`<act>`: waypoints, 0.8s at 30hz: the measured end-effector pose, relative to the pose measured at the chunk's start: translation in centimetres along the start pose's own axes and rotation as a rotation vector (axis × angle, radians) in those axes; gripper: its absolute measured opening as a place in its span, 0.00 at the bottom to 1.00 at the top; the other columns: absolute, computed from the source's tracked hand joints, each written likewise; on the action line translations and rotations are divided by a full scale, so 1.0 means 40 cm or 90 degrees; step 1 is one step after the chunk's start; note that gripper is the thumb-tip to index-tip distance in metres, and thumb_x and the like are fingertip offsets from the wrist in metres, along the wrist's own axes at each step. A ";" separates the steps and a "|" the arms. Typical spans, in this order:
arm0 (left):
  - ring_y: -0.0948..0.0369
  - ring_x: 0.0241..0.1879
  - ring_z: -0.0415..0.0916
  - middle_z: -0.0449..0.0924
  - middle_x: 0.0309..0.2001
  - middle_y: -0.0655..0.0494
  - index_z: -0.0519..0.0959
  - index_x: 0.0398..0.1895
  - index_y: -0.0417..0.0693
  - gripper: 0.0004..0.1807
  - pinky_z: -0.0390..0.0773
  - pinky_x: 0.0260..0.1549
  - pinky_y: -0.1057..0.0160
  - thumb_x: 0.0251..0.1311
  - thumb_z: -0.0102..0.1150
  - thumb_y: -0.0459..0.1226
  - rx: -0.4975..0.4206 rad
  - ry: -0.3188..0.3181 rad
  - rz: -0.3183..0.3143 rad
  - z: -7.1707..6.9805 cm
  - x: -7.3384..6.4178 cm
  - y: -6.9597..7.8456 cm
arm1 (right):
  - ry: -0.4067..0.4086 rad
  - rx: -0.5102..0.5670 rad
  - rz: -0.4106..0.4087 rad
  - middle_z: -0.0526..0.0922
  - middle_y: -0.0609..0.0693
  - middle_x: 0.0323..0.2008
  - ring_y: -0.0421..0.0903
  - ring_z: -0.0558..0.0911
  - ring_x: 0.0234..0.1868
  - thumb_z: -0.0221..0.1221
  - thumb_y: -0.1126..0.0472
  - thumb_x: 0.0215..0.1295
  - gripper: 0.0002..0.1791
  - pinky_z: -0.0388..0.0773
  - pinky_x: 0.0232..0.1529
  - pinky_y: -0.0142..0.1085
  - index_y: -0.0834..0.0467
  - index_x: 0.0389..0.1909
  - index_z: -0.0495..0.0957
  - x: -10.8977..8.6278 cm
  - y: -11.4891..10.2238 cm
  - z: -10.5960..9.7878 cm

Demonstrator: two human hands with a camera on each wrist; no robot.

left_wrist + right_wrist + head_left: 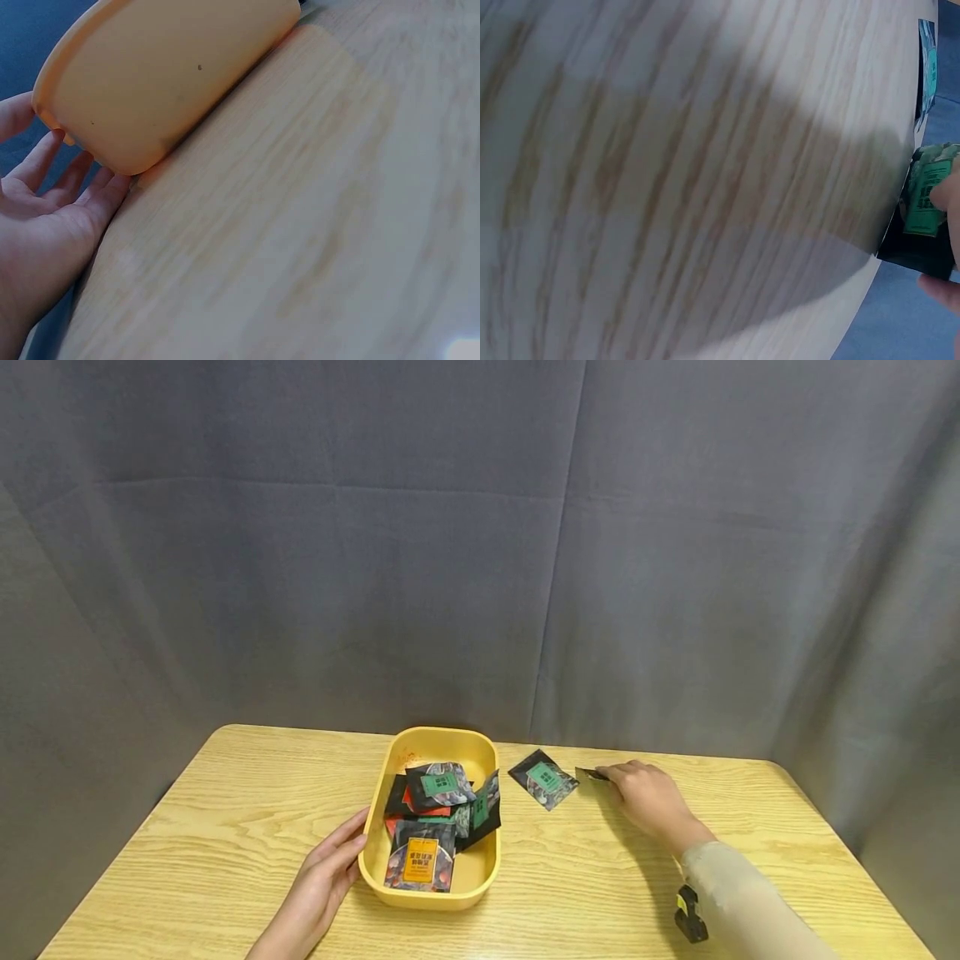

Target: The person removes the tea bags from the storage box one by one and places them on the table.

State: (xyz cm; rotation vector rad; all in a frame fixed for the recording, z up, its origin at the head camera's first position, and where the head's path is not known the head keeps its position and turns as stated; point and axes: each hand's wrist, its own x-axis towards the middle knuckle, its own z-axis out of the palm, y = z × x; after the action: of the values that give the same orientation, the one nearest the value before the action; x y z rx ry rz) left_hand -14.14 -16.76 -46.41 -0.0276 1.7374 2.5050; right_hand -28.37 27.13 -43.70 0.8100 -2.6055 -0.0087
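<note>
A yellow plastic bin (480, 889) stands on the wooden table, with several black sachets inside. One has an orange label (420, 860); others have green labels, and red ones show beneath. My left hand (326, 877) rests its extended fingers against the bin's left wall near the rim; the left wrist view shows the fingertips at the end of the bin (187, 75). Right of the bin, my right hand (648, 797) pinches a black sachet with a green label (922, 206) between thumb and fingers, close over the table. Another green-labelled sachet (543, 779) lies flat between bin and right hand.
The wooden table (210, 827) has rounded far corners and ends at a grey curtain (450, 568). On the right forearm, a black strap device (690, 914) sits at the sleeve.
</note>
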 end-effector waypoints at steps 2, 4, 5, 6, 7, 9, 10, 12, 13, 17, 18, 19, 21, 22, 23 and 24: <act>0.69 0.60 0.69 0.50 0.75 0.38 0.52 0.76 0.34 0.33 0.70 0.57 0.72 0.73 0.48 0.36 0.001 0.001 -0.003 0.000 -0.001 0.000 | -0.025 -0.001 0.005 0.86 0.57 0.42 0.56 0.84 0.42 0.62 0.69 0.61 0.17 0.81 0.43 0.50 0.62 0.52 0.83 0.001 -0.003 -0.001; 0.69 0.60 0.69 0.50 0.75 0.39 0.52 0.76 0.35 0.33 0.71 0.56 0.72 0.73 0.48 0.36 0.003 0.003 -0.007 -0.001 -0.002 0.000 | -0.050 0.003 0.010 0.86 0.58 0.44 0.57 0.83 0.44 0.62 0.69 0.60 0.19 0.81 0.44 0.51 0.62 0.54 0.82 0.002 -0.006 -0.003; 0.69 0.60 0.69 0.51 0.75 0.39 0.52 0.76 0.35 0.33 0.71 0.56 0.72 0.73 0.48 0.36 0.004 0.005 -0.007 -0.001 -0.002 -0.001 | -0.062 0.005 0.011 0.85 0.58 0.45 0.57 0.83 0.44 0.62 0.69 0.60 0.20 0.80 0.45 0.52 0.62 0.54 0.81 0.003 -0.007 -0.003; 0.69 0.59 0.70 0.51 0.75 0.39 0.53 0.76 0.35 0.33 0.71 0.56 0.72 0.73 0.48 0.36 0.005 0.006 -0.007 -0.001 -0.002 -0.001 | -0.072 0.008 0.011 0.85 0.59 0.46 0.58 0.83 0.45 0.62 0.69 0.60 0.20 0.80 0.45 0.52 0.62 0.55 0.81 0.003 -0.008 -0.004; 0.69 0.59 0.70 0.51 0.75 0.39 0.53 0.76 0.35 0.33 0.71 0.56 0.72 0.73 0.48 0.36 0.006 0.007 -0.007 -0.001 -0.001 -0.001 | -0.080 0.010 0.009 0.85 0.59 0.46 0.58 0.83 0.46 0.62 0.69 0.60 0.21 0.80 0.46 0.52 0.63 0.56 0.81 0.003 -0.008 -0.004; 0.69 0.59 0.70 0.51 0.75 0.39 0.53 0.76 0.35 0.33 0.71 0.56 0.72 0.73 0.47 0.36 0.006 0.008 -0.005 -0.001 -0.001 -0.002 | -0.091 0.013 0.007 0.84 0.60 0.48 0.59 0.82 0.46 0.63 0.69 0.59 0.22 0.80 0.46 0.52 0.63 0.56 0.80 0.002 -0.010 -0.004; 0.69 0.59 0.70 0.51 0.75 0.39 0.53 0.76 0.35 0.33 0.71 0.56 0.72 0.73 0.47 0.36 0.005 0.008 -0.004 -0.001 -0.002 -0.002 | -0.095 0.014 0.005 0.84 0.61 0.48 0.59 0.82 0.47 0.63 0.69 0.59 0.22 0.80 0.46 0.53 0.63 0.57 0.80 0.001 -0.010 -0.004; 0.70 0.59 0.70 0.51 0.75 0.39 0.53 0.76 0.34 0.33 0.71 0.56 0.72 0.73 0.48 0.36 0.006 0.007 -0.003 -0.001 -0.002 -0.002 | -0.100 0.016 0.002 0.83 0.61 0.50 0.60 0.82 0.48 0.63 0.68 0.60 0.22 0.80 0.47 0.53 0.63 0.57 0.79 0.000 -0.010 -0.003; 0.70 0.59 0.70 0.51 0.75 0.39 0.53 0.76 0.34 0.33 0.71 0.56 0.72 0.73 0.48 0.36 0.003 0.008 -0.003 -0.001 -0.002 -0.001 | -0.102 0.016 0.001 0.83 0.62 0.50 0.60 0.82 0.48 0.64 0.68 0.60 0.22 0.79 0.48 0.53 0.63 0.58 0.79 -0.001 -0.011 -0.003; 0.69 0.59 0.70 0.51 0.75 0.41 0.54 0.76 0.35 0.33 0.71 0.56 0.72 0.72 0.49 0.36 -0.003 0.012 -0.009 0.000 -0.001 0.001 | -0.107 0.021 -0.005 0.82 0.62 0.52 0.60 0.81 0.50 0.66 0.65 0.61 0.23 0.79 0.49 0.54 0.63 0.58 0.79 -0.006 -0.010 -0.001; 0.69 0.60 0.70 0.52 0.75 0.41 0.54 0.76 0.35 0.33 0.71 0.56 0.71 0.72 0.49 0.36 -0.004 0.012 -0.010 0.000 -0.001 0.001 | -0.107 0.020 -0.005 0.82 0.62 0.53 0.61 0.81 0.50 0.66 0.64 0.61 0.23 0.79 0.49 0.54 0.63 0.58 0.79 -0.008 -0.009 0.001; 0.68 0.60 0.69 0.52 0.75 0.41 0.54 0.76 0.35 0.33 0.71 0.56 0.71 0.72 0.49 0.36 -0.006 0.012 -0.011 -0.001 -0.001 0.001 | -0.106 0.019 -0.006 0.81 0.62 0.53 0.61 0.81 0.50 0.66 0.63 0.62 0.23 0.79 0.49 0.54 0.63 0.58 0.79 -0.009 -0.009 0.002; 0.68 0.61 0.68 0.50 0.76 0.41 0.53 0.76 0.35 0.33 0.71 0.57 0.72 0.72 0.49 0.36 -0.001 0.006 -0.008 -0.002 0.000 -0.001 | -0.105 0.016 -0.005 0.81 0.61 0.54 0.61 0.81 0.51 0.66 0.62 0.62 0.23 0.78 0.50 0.54 0.63 0.58 0.79 -0.011 -0.008 0.003; 0.68 0.61 0.68 0.51 0.76 0.40 0.53 0.76 0.35 0.33 0.71 0.57 0.71 0.72 0.49 0.36 -0.003 0.005 -0.007 -0.002 0.000 -0.001 | -0.106 0.014 -0.003 0.81 0.61 0.54 0.61 0.80 0.52 0.66 0.61 0.62 0.23 0.78 0.50 0.55 0.63 0.58 0.79 -0.012 -0.007 0.004; 0.68 0.61 0.68 0.50 0.76 0.40 0.53 0.76 0.35 0.34 0.70 0.57 0.71 0.72 0.49 0.36 -0.001 0.003 -0.005 -0.002 0.000 -0.002 | -0.108 0.011 -0.001 0.81 0.61 0.54 0.61 0.80 0.52 0.66 0.60 0.63 0.24 0.78 0.50 0.55 0.63 0.59 0.79 -0.013 -0.007 0.004; 0.68 0.61 0.69 0.51 0.76 0.40 0.53 0.76 0.35 0.33 0.71 0.57 0.71 0.72 0.49 0.36 -0.003 0.005 -0.006 -0.002 0.000 -0.002 | -0.111 0.008 0.000 0.80 0.61 0.55 0.61 0.80 0.53 0.65 0.59 0.63 0.24 0.78 0.51 0.55 0.63 0.59 0.78 -0.014 -0.007 0.004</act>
State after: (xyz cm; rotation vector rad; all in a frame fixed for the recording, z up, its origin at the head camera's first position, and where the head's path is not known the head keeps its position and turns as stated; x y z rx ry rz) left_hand -14.14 -16.80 -46.50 -0.0457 1.7295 2.5054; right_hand -27.87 27.18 -44.09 0.8477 -2.7718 -0.0654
